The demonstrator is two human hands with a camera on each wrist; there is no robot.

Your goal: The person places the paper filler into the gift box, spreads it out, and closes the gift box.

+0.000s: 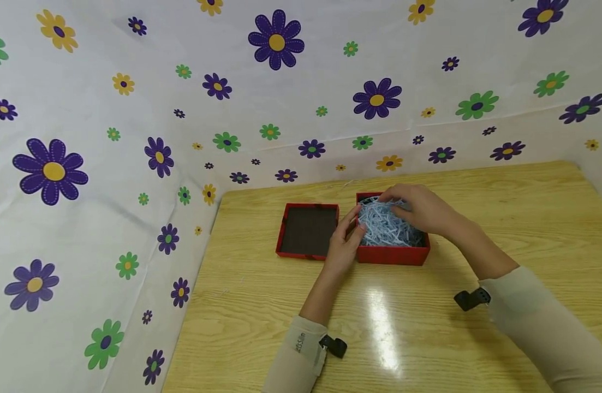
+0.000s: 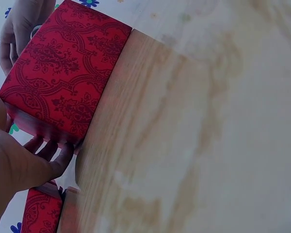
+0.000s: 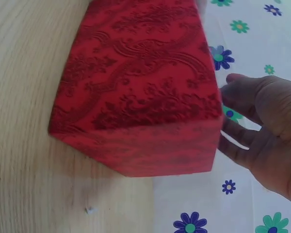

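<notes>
A red patterned box [image 1: 393, 255] filled with pale blue shredded paper [image 1: 386, 225] stands on the table. My left hand [image 1: 344, 243] holds its left wall, thumb over the rim. Several of its fingers [image 2: 63, 159] lie against the outer side in the left wrist view. Over the back right of the box, my right hand [image 1: 421, 207] reaches down to the shredded paper, thumb and fingers apart. In the right wrist view that hand [image 3: 276, 133] is partly hidden behind the red box [image 3: 145, 73]. The box lid [image 1: 308, 230] lies inside-up close to my left hand, showing a dark lining.
The wooden table [image 1: 261, 316] carries a few stray paper shreds, one being a small pale scrap [image 3: 90, 210] near the box. A flower-printed cloth [image 1: 325, 71] hangs along the back and left sides of the table.
</notes>
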